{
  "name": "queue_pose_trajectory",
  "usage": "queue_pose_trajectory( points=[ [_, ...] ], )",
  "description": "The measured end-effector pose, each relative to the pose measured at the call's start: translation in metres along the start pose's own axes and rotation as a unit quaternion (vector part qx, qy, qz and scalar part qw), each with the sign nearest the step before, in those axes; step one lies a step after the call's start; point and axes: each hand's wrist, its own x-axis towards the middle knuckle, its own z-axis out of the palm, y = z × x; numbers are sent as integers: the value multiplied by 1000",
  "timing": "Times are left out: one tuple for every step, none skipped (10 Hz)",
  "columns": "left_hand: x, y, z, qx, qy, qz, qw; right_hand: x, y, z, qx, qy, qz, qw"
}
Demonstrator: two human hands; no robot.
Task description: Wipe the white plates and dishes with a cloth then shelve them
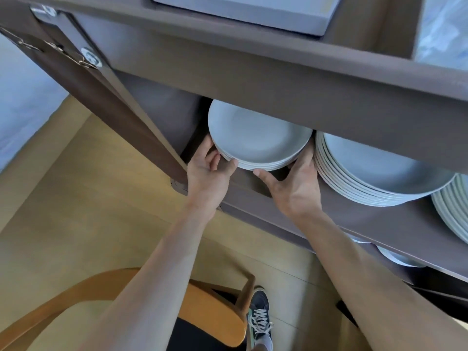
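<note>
Gripping small stack of white plates (255, 133) from both sides. I see left hand (210, 165) curled round left rim, thumb at front edge. Right hand (296, 186) clasps right rim, fingers hidden behind. Stack at left end of cabinet shelf (354, 221), just beside taller plate stack (379, 173). Resting or lifted: cannot tell. Open cabinet door (106, 102) at left; wooden chair (210, 307) below.

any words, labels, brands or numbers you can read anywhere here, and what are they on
No text here can be read.
Stack held by left hand and right hand: plain white, no marks.
Next stack: plain too.
Hinge: any stamping is too blurred to read.
Shoe: no lettering shows.
</note>
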Motion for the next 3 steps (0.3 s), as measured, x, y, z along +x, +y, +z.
queue_pose_trajectory(
  points=[
    [4, 8, 12, -13, 23, 7, 1000, -1, -13, -1, -27, 21, 18, 999],
    [7, 11, 22, -8, 39, -2, 999, 0, -13, -8, -21, 24, 22, 999],
    [-11, 15, 30, -3, 77, -18, 997, -17, -11, -20, 16, -11, 4, 1000]
  ],
)
